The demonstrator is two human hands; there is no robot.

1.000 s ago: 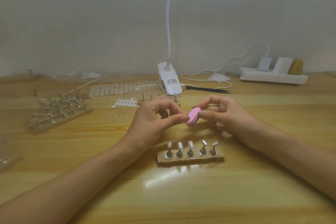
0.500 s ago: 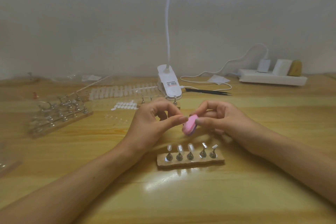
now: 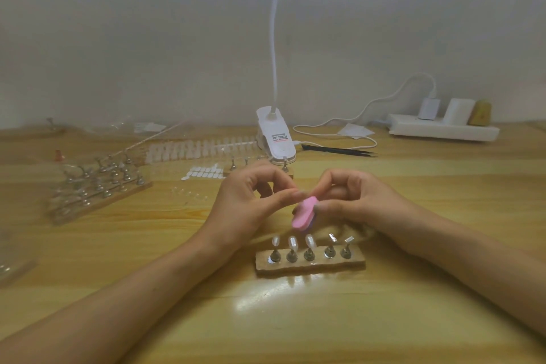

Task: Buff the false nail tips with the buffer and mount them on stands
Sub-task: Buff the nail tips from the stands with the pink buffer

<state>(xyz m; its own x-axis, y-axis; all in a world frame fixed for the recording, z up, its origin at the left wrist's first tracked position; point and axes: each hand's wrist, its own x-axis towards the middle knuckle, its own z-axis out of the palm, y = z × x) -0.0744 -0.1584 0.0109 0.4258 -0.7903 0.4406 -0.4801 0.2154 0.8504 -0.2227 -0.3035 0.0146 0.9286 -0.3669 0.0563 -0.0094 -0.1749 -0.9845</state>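
My right hand [image 3: 351,201] pinches a small pink buffer [image 3: 304,213] above the table's middle. Its upper end meets the thumb and forefinger tips of my left hand [image 3: 248,201], which pinch together; a nail tip between them is too small to make out. Just in front stands a wooden stand block [image 3: 310,263] with five metal stands. The three left stands carry clear nail tips [image 3: 292,242]; the two right stands [image 3: 338,247] are bare.
A second stand block [image 3: 97,186] with several metal stands lies at the left. Strips of false nail tips [image 3: 201,146], adhesive tabs [image 3: 206,172], a white clip lamp [image 3: 276,139], black tweezers [image 3: 339,151] and a power strip [image 3: 443,127] lie behind my hands.
The pink buffer has slid down and toward me against my left fingertips, with its lower end now hanging lower. Both hands stay in about the same place.
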